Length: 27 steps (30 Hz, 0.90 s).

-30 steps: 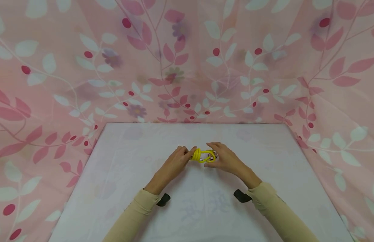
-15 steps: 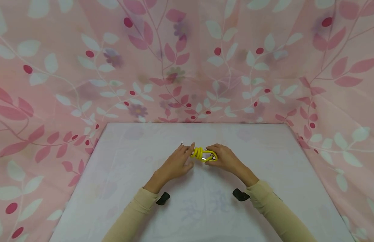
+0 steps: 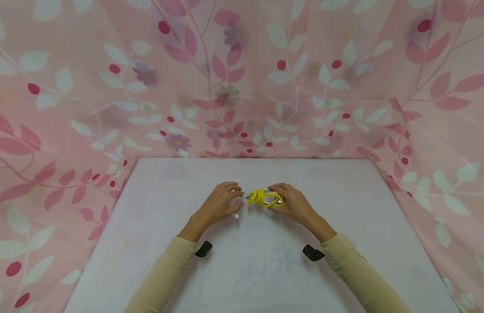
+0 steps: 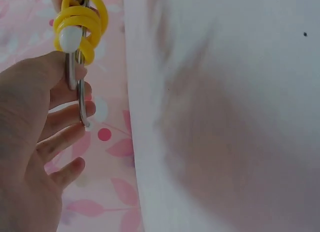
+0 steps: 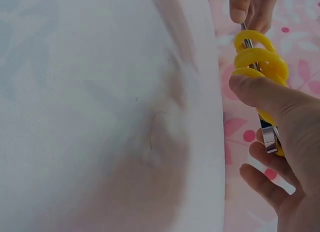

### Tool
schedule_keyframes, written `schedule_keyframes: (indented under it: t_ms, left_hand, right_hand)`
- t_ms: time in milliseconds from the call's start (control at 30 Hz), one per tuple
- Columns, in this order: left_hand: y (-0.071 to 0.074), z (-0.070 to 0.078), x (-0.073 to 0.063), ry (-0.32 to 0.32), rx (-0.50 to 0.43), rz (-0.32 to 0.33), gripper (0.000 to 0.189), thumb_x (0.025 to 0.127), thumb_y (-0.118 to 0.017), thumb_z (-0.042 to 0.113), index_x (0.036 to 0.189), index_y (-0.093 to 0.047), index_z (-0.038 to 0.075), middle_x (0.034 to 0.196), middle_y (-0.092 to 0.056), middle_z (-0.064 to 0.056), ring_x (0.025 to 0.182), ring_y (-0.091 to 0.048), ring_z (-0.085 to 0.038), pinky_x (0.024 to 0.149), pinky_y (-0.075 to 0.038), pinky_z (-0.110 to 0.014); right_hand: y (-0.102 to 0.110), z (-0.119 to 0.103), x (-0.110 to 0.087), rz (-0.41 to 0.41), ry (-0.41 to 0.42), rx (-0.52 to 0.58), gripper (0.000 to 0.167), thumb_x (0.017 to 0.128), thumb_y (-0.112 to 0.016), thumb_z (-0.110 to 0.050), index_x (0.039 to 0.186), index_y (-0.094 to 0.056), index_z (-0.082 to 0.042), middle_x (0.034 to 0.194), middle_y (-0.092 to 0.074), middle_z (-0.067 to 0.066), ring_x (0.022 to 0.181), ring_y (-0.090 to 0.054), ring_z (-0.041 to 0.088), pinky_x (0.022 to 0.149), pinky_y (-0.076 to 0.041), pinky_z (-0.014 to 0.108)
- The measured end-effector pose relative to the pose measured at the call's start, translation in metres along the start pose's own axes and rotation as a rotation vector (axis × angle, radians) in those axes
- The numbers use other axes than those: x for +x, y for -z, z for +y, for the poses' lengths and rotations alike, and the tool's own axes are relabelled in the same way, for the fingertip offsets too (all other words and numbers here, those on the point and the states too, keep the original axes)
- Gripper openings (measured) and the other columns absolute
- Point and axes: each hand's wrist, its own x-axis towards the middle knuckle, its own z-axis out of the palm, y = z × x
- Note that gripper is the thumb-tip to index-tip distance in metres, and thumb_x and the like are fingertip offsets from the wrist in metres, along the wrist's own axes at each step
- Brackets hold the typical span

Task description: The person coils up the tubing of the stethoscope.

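Note:
Several turns of yellow cord (image 3: 259,196) wrap a shiny metal hook-like piece (image 3: 243,198), held above the table. In the left wrist view, a white cap (image 4: 70,39) tips one metal rod (image 4: 82,99). My left hand (image 3: 218,204) pinches the bare metal end at the left, thumb beside the rod and other fingers spread behind it. From the right, my right hand (image 3: 296,204) grips the wrapped end. In the right wrist view its thumb (image 5: 250,89) presses on the yellow coils (image 5: 260,56), and a flat metal end (image 5: 268,137) shows below them.
A white-covered table (image 3: 179,178) lies under both hands. Pink leaf-patterned cloth (image 3: 242,87) hangs behind it and along both sides. A dark wrist-worn piece sits by each cuff, one at the left (image 3: 204,249) and one at the right (image 3: 313,253).
My left hand has shifted left off the yellow coils, uncovering the metal end and a white cap. The right hand has closed onto the right end of the bundle.

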Motion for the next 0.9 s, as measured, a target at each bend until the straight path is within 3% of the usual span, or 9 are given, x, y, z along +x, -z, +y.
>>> schedule_keyframes:
  t_ms: [233,433,633,900]
  left_hand:
    - [-0.013,-0.005,0.006,0.040,0.046,0.076,0.022,0.090,-0.069,0.019,0.111,-0.074,0.012,0.119,-0.068,-0.003,0.121,-0.056,-0.024,0.106,-0.042,-0.047]
    - [-0.034,-0.013,0.016,0.132,0.058,0.060,0.021,0.093,-0.066,0.019,0.111,-0.074,0.011,0.120,-0.068,-0.004,0.121,-0.056,-0.023,0.103,-0.045,-0.045]
    - [-0.053,-0.019,0.020,0.147,0.097,0.089,0.019,0.094,-0.065,0.017,0.109,-0.074,0.009,0.118,-0.069,-0.006,0.118,-0.058,-0.026,0.101,-0.047,-0.046]
    - [-0.060,-0.015,0.020,0.195,0.053,0.113,0.022,0.097,-0.060,0.017,0.113,-0.072,0.007,0.123,-0.067,-0.010,0.121,-0.057,-0.029,0.103,-0.045,-0.049]
  right_hand:
    - [-0.008,0.008,0.006,0.005,-0.066,0.015,0.065,0.074,-0.087,-0.029,0.129,-0.060,-0.009,0.124,-0.065,0.008,0.108,-0.060,0.025,0.093,-0.053,0.045]
    - [-0.028,0.024,0.014,0.079,-0.155,-0.034,0.051,0.076,-0.086,-0.030,0.116,-0.062,-0.010,0.119,-0.062,0.010,0.107,-0.057,0.027,0.091,-0.052,0.045]
    - [-0.047,0.038,0.014,0.132,-0.184,-0.036,0.049,0.076,-0.084,-0.036,0.114,-0.065,-0.012,0.118,-0.060,0.009,0.106,-0.058,0.025,0.088,-0.053,0.042]
    - [-0.054,0.044,0.014,0.159,-0.214,-0.012,0.052,0.078,-0.083,-0.039,0.119,-0.063,-0.013,0.123,-0.060,0.010,0.112,-0.059,0.029,0.094,-0.050,0.048]
